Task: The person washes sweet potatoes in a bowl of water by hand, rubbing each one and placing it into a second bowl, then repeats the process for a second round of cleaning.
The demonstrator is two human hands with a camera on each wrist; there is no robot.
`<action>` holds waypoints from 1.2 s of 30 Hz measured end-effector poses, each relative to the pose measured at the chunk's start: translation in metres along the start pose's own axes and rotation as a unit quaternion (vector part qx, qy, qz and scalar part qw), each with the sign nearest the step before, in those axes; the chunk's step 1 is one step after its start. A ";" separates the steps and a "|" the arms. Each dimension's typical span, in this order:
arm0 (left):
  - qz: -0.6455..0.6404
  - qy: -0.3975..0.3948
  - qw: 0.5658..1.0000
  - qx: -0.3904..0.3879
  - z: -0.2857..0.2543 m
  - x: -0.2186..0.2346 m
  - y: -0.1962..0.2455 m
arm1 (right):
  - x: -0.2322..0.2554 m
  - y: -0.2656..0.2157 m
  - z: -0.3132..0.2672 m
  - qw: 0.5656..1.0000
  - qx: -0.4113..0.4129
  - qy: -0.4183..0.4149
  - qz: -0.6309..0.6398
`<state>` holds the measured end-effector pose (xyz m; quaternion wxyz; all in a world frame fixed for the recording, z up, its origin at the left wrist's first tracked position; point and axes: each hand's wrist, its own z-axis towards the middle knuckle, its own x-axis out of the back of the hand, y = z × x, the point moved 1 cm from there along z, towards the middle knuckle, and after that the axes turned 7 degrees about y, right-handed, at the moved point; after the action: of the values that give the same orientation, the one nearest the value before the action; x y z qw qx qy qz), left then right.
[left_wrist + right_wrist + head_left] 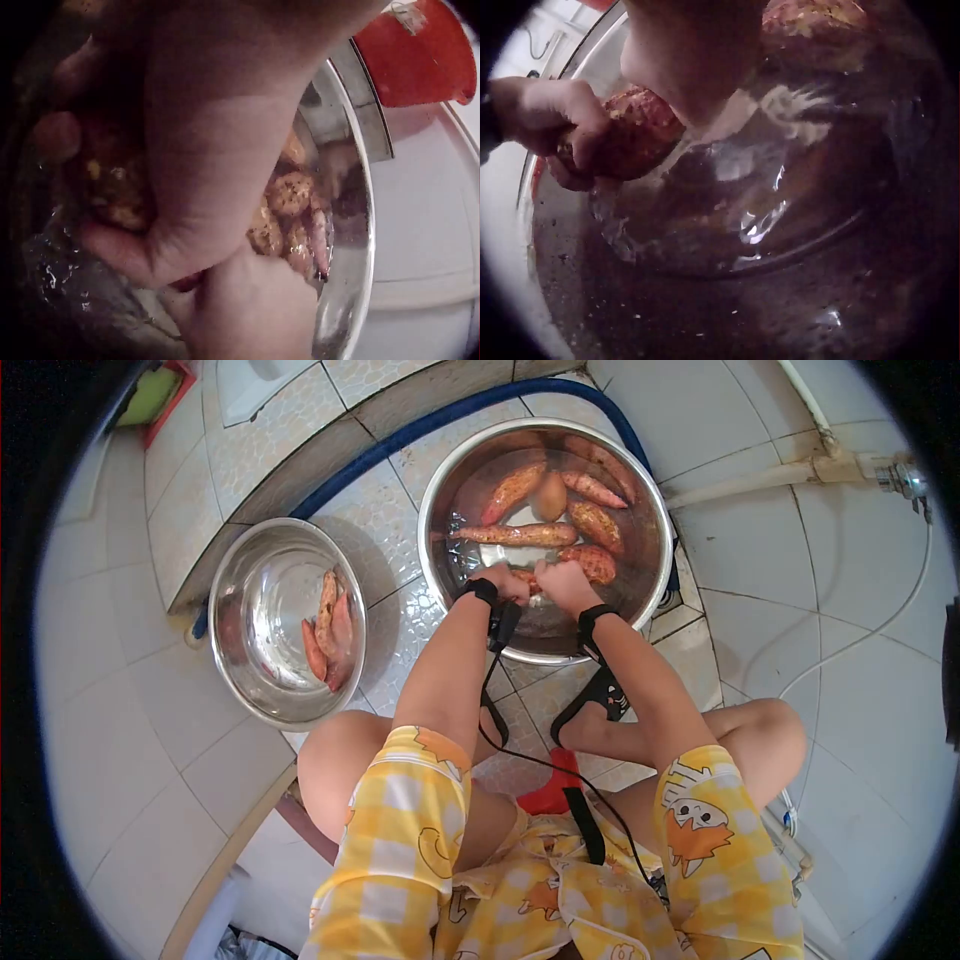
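A large steel basin point(650, 550) of water holds several sweet potatoes point(515, 535), some under the surface. Low over its near side, my left hand point(508, 585) grips a reddish sweet potato point(641, 133) with fingers wrapped round one end. Against the other end, my right hand point(566, 586) holds it with curled fingers, partly hidden behind my wrist in the right wrist view. The sweet potato's skin is mottled red and yellow. Just past my right hand lies another sweet potato point(590, 563) in the water.
To the left, a smaller steel basin point(255, 610) holds several sweet potatoes point(326, 610). A blue hose point(400, 440) curves behind both basins along a tiled step. At right, a pipe point(750, 480) runs along the wall. A black cable point(530, 762) hangs between my arms.
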<state>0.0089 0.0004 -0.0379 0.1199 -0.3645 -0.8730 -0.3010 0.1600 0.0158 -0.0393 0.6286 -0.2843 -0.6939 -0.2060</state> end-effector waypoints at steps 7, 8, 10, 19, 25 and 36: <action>0.156 0.220 0.962 -0.046 -0.018 -0.009 0.008 | -0.020 0.009 0.004 0.845 -0.285 -0.183 0.414; 0.150 0.221 0.963 -0.041 -0.011 -0.011 0.000 | -0.016 0.014 0.004 0.761 -0.336 -0.236 0.501; 0.119 0.229 0.966 -0.028 -0.015 -0.008 -0.003 | -0.022 0.024 0.004 0.661 -0.399 -0.297 0.562; 0.120 0.272 0.955 -0.001 -0.002 -0.003 -0.017 | -0.027 0.021 -0.022 0.376 -0.580 -0.044 0.721; 0.136 0.281 0.950 -0.002 0.002 -0.010 -0.019 | 0.018 0.012 -0.002 0.327 -0.439 -0.140 0.825; 0.079 0.237 0.965 -0.078 0.000 -0.014 -0.009 | -0.026 0.019 -0.018 0.534 -0.626 0.002 0.568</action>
<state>0.0126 -0.0127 -0.0479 0.3177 -0.3588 -0.7620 -0.4355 0.1867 0.0151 -0.0642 0.2760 -0.9392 -0.0787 -0.1883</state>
